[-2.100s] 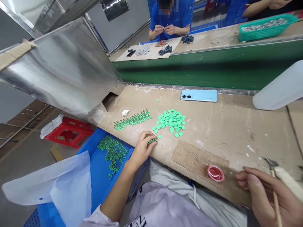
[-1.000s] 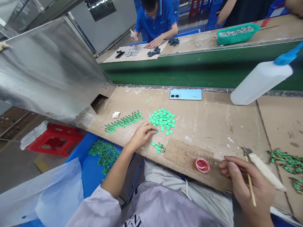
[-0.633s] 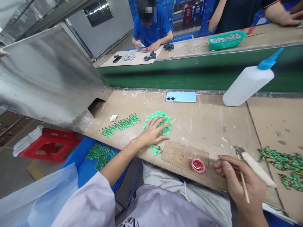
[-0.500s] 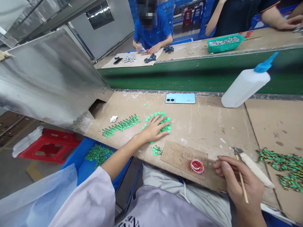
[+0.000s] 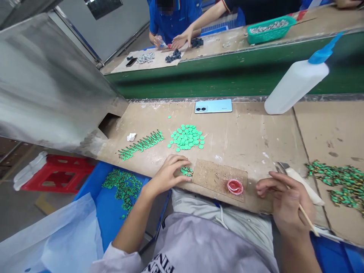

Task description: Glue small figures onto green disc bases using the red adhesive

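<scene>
My left hand (image 5: 168, 175) is open, its thumb and fingers apart beside a small cluster of green pieces (image 5: 186, 171) at the table's near edge. Whether a fingertip touches them I cannot tell. My right hand (image 5: 292, 199) is closed around a thin wooden stick (image 5: 308, 220), whose tip is hard to make out. Beyond my left hand lies a loose pile of flat green discs (image 5: 186, 137). Left of it, green pieces with dark, upright parts (image 5: 140, 145) stand in slanted rows. A small dish of red stuff (image 5: 235, 187) sits on a brown board (image 5: 209, 172) between my hands.
A knife with a wrapped handle (image 5: 304, 185) lies beside my right hand. Heaped green-and-gold pieces (image 5: 338, 182) are at right. A light-blue phone (image 5: 213, 106) and a white squeeze bottle (image 5: 295, 87) stand farther back. A blue bin (image 5: 99, 201) is below left. Co-workers sit opposite.
My left hand has moved off the disc pile, toward me, to the small cluster. My right hand keeps the stick, now tilted differently. A co-worker's arm now reaches left across the far table.
</scene>
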Motion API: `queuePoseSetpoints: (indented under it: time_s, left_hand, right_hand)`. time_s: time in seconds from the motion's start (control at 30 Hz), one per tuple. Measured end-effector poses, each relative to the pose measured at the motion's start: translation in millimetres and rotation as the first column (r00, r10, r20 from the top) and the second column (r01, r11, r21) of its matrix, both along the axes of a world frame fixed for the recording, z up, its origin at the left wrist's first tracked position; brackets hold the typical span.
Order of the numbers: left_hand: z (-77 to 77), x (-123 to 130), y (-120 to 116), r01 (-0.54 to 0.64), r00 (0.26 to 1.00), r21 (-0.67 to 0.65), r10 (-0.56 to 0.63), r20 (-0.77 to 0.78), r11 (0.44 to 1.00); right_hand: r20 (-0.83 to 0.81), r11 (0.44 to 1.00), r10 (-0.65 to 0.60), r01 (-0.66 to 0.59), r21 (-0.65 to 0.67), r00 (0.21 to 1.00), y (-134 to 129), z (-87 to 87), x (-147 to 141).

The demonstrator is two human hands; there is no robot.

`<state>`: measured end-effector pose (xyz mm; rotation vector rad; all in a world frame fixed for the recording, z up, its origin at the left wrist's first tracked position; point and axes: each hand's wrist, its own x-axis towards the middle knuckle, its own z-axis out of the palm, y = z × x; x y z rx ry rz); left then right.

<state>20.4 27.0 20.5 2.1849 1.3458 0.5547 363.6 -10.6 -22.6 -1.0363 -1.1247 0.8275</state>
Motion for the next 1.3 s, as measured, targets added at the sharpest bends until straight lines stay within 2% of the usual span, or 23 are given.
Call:
queuePoseSetpoints:
  time_s: [0.13,0.27,0.53,0.67,0.87,0.97,1.07,1.2,1.3]
  left_hand:
    - [-11.7,10,-9,-0.027,0.999,0.044,0.026,0.021,0.999]
    - [-16.9,10,-4,-0.064,0.994,0.089,0.056,0.089,0.994]
    - [-12.9,12,12,-0.035,0.995,0.057,0.029,0.095,0.998]
    - [-10.4,15,23,-0.058,0.988,-0.008,0.058,0.144,0.998]
    - [-9.5,7,36,-0.005,0.975,-0.040,0.013,0.223,0.999]
    - [-6.0,-2,27,-0.081,0.957,-0.051,0.092,0.275,0.995]
    - [-4.1,-9,7,-0.184,0.936,-0.062,0.194,0.293,0.981]
    - [-9.3,-8,-20,-0.184,0.955,-0.043,0.190,0.230,0.982]
    - [-15.1,-3,-30,-0.216,0.958,-0.016,0.215,0.190,0.976]
  right_hand:
    - [0.067,0.999,0.047,-0.045,-0.020,0.997,0,-1.6,4]
    - [0.091,0.997,-0.025,0.032,-0.076,0.996,-2,1.5,0]
    - [0.103,0.986,-0.141,0.149,-0.074,0.985,5,8.4,-8]
    - [0.116,0.983,-0.150,0.161,-0.088,0.982,9,9.4,-6]
    - [0.083,0.988,-0.134,0.140,-0.070,0.988,11,6.9,-4]
    - [0.071,0.993,-0.103,0.107,-0.047,0.992,11,4.8,-3]
    - [0.077,0.993,-0.103,0.107,-0.052,0.992,11,4.3,-3]
    - [0.103,0.988,-0.127,0.135,-0.073,0.986,11,7.8,-5]
    - [0.088,0.986,-0.129,0.138,-0.098,0.988,12,10.8,-7]
